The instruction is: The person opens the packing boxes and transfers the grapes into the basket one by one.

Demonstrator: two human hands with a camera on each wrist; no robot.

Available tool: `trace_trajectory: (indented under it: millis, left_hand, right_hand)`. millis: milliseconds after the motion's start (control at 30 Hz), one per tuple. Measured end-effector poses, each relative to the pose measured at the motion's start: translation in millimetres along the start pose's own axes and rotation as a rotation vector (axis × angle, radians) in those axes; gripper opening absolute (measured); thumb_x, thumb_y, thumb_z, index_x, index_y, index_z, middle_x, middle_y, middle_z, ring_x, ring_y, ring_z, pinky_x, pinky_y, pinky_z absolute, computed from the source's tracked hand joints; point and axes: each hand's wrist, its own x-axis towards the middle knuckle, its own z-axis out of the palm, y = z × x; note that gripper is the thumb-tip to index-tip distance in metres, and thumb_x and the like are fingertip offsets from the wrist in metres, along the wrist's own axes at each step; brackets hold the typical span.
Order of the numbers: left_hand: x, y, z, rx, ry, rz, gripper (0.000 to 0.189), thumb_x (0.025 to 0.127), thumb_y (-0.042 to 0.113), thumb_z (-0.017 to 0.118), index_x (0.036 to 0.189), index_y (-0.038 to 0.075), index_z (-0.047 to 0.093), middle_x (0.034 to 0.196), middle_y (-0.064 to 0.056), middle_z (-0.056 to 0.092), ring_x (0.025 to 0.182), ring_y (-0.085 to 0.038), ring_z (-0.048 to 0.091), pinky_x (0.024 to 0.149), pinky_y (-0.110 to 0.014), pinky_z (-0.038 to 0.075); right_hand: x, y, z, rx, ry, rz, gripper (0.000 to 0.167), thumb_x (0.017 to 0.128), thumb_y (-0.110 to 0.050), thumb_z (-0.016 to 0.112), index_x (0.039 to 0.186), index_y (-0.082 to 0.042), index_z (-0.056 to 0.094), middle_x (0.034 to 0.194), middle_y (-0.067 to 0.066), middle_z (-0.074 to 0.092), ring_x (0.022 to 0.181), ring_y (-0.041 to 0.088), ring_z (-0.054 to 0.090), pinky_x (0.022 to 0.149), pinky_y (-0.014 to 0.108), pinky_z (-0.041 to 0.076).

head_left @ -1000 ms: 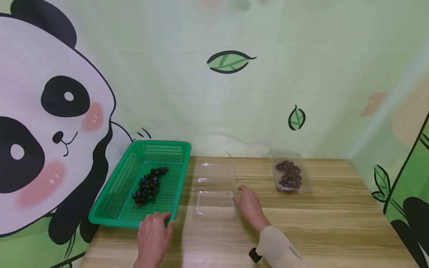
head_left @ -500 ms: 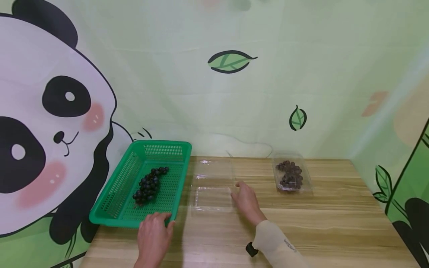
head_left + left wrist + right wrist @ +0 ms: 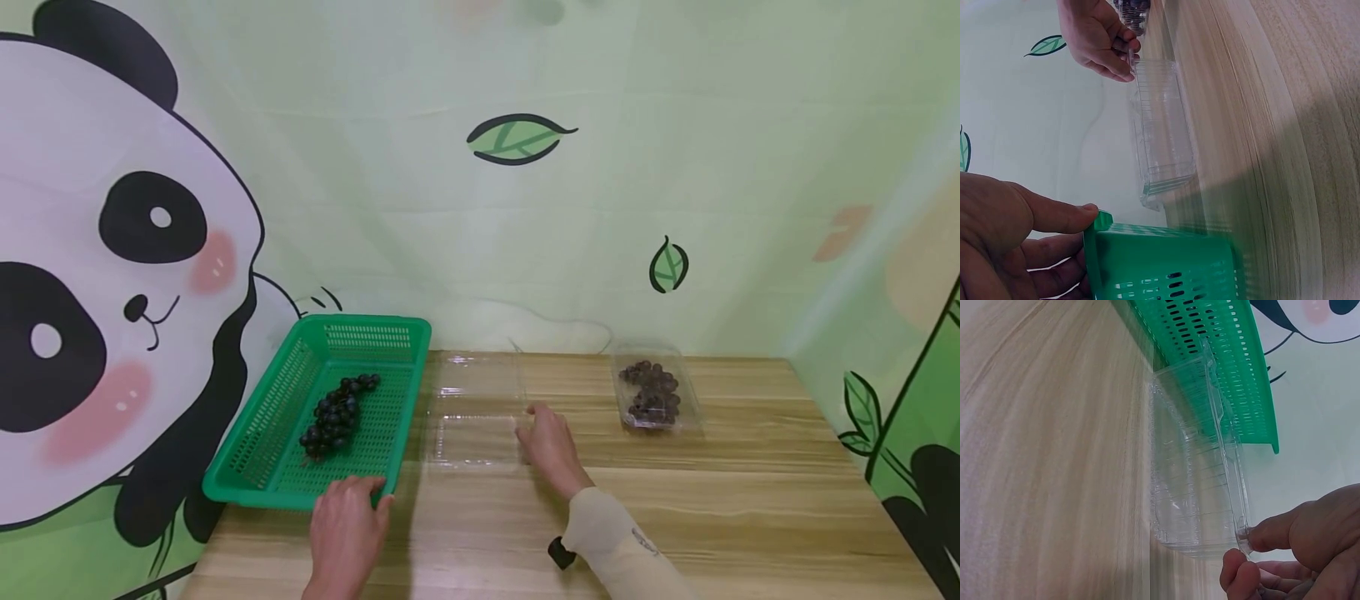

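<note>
A green plastic basket with slotted walls holds a bunch of dark grapes. At its near right corner my left hand grips the rim, thumb on the edge and fingers curled beside it. To the basket's right lies an open, clear plastic clamshell box, with no fruit in it. My right hand pinches the box's right rim between thumb and curled fingers, plain in the right wrist view. The clear box stands on the table beside the basket wall.
Another clear box with dark reddish grapes stands at the back right. Behind the wooden table hangs a pale green backdrop with a panda and leaves.
My right hand and the clear box have shifted slightly away from me and a little left. The left hand stays on the basket rim; the basket has not visibly moved.
</note>
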Motion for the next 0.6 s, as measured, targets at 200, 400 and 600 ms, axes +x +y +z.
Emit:
trace_trajectory:
  millis: [200,400,600]
  left_hand:
    - [0.0,-0.1,0.5,0.0,0.005,0.002,0.023,0.079,0.009,0.088,0.099,0.002,0.08,0.093,-0.016,0.074,0.091,-0.04,0.067,0.074,-0.054,0.049]
    - [-0.1,-0.3,0.8,-0.002,0.005,0.0,0.023,0.078,0.008,0.088,0.099,0.002,0.08,0.093,-0.016,0.074,0.091,-0.04,0.066,0.074,-0.054,0.049]
    - [0.2,0.4,1.3,-0.004,0.004,-0.007,0.024,0.078,0.008,0.088,0.1,0.002,0.08,0.093,-0.016,0.074,0.091,-0.039,0.066,0.075,-0.054,0.049]
  right_hand:
    - [2.2,0.2,0.7,-0.016,0.026,-0.04,0.033,0.092,-0.006,0.075,0.119,0.009,0.064,0.108,0.026,0.07,0.091,0.032,0.066,0.084,0.05,0.057]
    - [3.5,0.5,2.5,-0.017,0.04,-0.055,0.031,0.092,-0.005,0.075,0.117,0.01,0.065,0.109,0.028,0.07,0.094,0.035,0.068,0.085,0.05,0.057]
    - [4.8,-0.2,3.0,-0.016,0.043,-0.055,0.03,0.092,-0.006,0.075,0.116,0.01,0.065,0.11,0.028,0.07,0.095,0.036,0.068,0.085,0.051,0.057]
